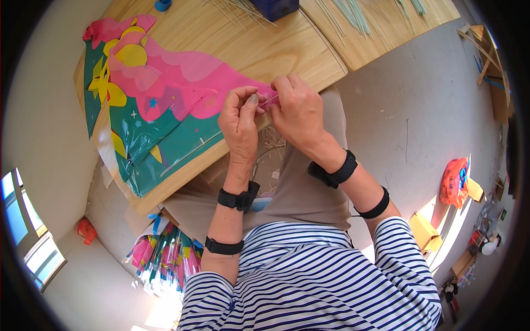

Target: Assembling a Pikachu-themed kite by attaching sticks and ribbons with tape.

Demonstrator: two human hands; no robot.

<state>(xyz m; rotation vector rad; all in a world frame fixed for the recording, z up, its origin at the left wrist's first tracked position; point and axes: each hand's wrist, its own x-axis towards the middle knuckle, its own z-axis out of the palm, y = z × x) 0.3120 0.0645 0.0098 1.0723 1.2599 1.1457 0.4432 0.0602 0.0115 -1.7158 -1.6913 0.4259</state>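
Observation:
A thin, glossy printed sheet (182,71) in pink and green, with yellow figures and a blue star, lies in folds on the wooden table (287,49). Its pink part narrows to a corner that reaches the table's near edge. My right hand (298,107) grips this corner, with thumb and fingers closed. Beside it, my left hand (241,118) is closed in a pinch at the same corner. A thin pale strand or stick shows between the fingertips; which, I cannot tell. Another slim white line (190,155) runs along the green part.
Thin pale sticks (350,16) lie at the table's far side, near a dark blue box (276,8). A blue ring-shaped thing (162,5) is at the far left. Below the table, a bundle of similar colourful sheets (165,256) hangs or stands. A red bag (454,183) lies at right.

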